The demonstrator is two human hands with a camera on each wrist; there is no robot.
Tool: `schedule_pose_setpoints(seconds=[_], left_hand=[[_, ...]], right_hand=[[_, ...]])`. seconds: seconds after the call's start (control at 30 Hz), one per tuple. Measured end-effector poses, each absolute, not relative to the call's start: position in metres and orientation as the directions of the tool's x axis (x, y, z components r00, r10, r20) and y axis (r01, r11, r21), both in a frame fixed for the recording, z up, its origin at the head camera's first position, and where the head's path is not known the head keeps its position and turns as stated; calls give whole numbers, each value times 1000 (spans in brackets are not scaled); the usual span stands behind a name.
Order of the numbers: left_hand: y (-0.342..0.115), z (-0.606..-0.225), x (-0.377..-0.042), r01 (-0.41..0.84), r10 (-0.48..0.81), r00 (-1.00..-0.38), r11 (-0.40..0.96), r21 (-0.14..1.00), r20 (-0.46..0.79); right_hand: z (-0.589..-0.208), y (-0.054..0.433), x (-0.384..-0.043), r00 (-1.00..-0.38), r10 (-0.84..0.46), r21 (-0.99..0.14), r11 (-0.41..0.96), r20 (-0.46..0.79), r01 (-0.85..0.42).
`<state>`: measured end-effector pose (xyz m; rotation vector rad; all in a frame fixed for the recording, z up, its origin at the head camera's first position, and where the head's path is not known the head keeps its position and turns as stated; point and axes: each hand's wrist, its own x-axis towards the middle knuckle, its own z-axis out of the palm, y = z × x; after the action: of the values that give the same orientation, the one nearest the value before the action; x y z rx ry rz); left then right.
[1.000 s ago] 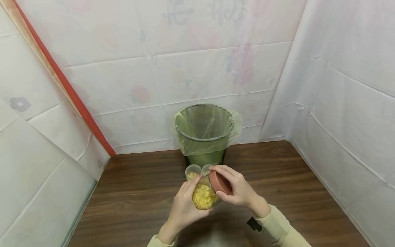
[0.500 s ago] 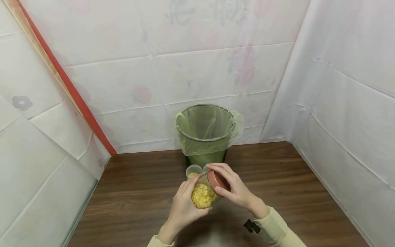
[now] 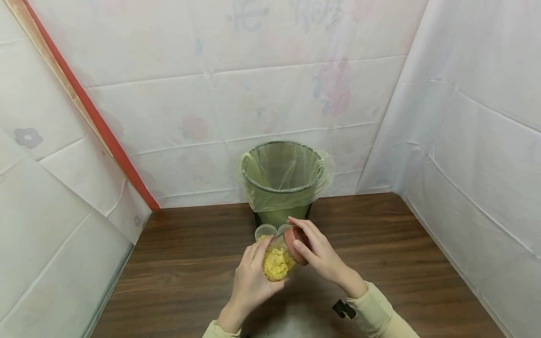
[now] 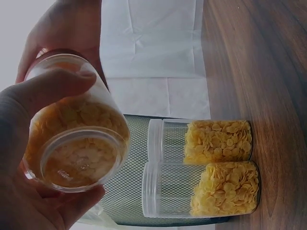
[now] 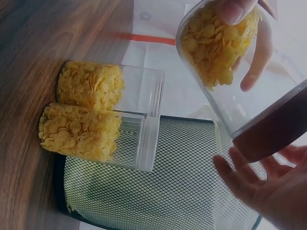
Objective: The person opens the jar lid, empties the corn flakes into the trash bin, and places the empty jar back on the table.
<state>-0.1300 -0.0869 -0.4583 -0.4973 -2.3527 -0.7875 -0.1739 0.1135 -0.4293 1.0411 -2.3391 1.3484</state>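
Note:
A clear jar [image 3: 277,265] partly filled with yellow flakes is held tilted above the table, its base toward the person. My left hand [image 3: 253,277] grips the jar's body, thumb on one side and fingers on the other. A reddish-brown lid [image 3: 296,245] sits on the jar's mouth. My right hand [image 3: 323,258] holds that lid by its rim, fingers over the far side and thumb on the near side. Two more clear jars with pale lids, a first jar [image 4: 218,141] and a second jar [image 4: 225,189], stand side by side beyond the hands, partly filled with flakes.
A green mesh bin [image 3: 282,216] lined with a thin clear bag [image 3: 270,199] stands right behind the two jars. The dark wood table [image 3: 186,263] meets a white cloth wall [image 3: 177,112] at the back and sides. A black clip [image 3: 343,310] shows near the right sleeve.
The right hand and the lid have shifted and turned slightly. The jar has moved a little farther from the person, and the left hand keeps its grip.

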Motion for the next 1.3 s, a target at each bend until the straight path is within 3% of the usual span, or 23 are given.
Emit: schedule_pose_setpoints(seconds=[0.4, 0.63, 0.93, 1.3], left_hand=[[-87, -461, -132, 490, 146, -716, 801, 343, 683], [-88, -463, -134, 471, 138, -712, 821, 323, 689], [-89, -463, -132, 484, 138, -710, 809, 335, 691], [-90, -461, -130, 501, 136, -751, 755, 423, 646]], right_hand=[[-428, 113, -170, -874, -351, -742, 473, 336, -475], [-423, 111, -168, -916, -315, -767, 514, 249, -385], [-422, 114, -167, -900, -341, -801, 440, 271, -407], [-425, 117, -169, -790, -416, -764, 277, 452, -583]])
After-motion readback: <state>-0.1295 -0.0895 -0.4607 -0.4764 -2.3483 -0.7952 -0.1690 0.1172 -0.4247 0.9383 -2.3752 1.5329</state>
